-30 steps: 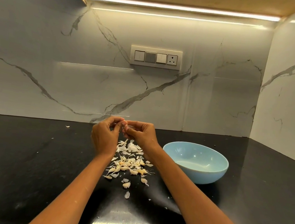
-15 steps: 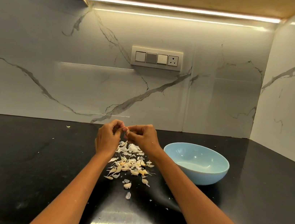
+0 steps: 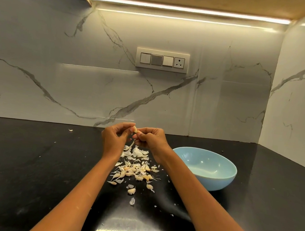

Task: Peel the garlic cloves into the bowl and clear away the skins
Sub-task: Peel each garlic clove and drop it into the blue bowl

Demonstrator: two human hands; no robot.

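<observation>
Skin strip now dangles off the garlic clove, pinched between left hand and right hand above the bench pile; nearly peeled, bowl next.

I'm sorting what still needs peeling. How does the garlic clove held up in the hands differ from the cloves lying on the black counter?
The pale garlic clove is pinched in the air between the left hand and right hand; the scattered garlic cloves lie on the black stone counter. A strip of skin hangs from the held one, while the scattered ones sit among loose skins. All appear similarly pale and small.
</observation>
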